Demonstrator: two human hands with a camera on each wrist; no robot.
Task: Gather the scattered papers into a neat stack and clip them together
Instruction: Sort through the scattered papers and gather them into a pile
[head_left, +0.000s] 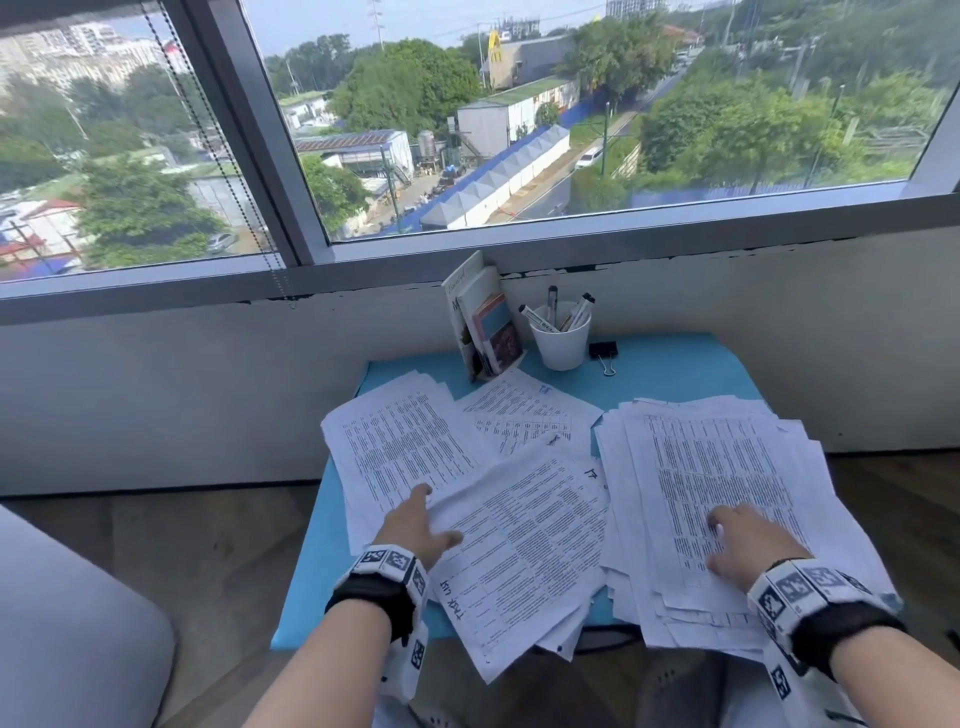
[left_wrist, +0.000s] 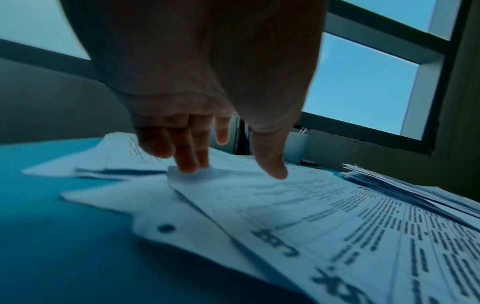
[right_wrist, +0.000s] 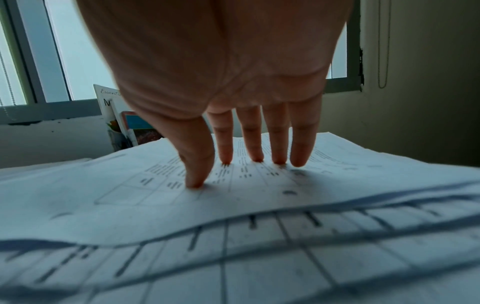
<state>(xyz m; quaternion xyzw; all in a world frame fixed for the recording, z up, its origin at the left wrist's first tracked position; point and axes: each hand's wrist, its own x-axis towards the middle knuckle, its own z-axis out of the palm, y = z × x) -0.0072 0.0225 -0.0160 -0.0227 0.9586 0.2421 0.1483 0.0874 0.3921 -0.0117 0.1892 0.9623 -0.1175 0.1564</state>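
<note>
Blue table (head_left: 675, 374): papers (head_left: 519, 545) overhang, text blurred.

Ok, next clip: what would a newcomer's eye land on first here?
The printed papers strewn over the blue table, with a thicker pile at the right under the right hand. The left hand touches the sheets at the left. Behind, a black binder clip lies beside a white cup of markers.

On a blue-topped bench (head_left: 675, 369), printed white paper sheets (head_left: 405, 447) lie scattered. The right hand (head_left: 748, 540) rests flat on a loose white paper pile (head_left: 727, 467) at 3 o'clock. The left hand (head_left: 415, 525) touches a slanted sheet's edge at 7 o'clock. A black binder clip (head_left: 603, 350) sits at 1 o'clock beside a white cup of markers (head_left: 563, 343).
</note>
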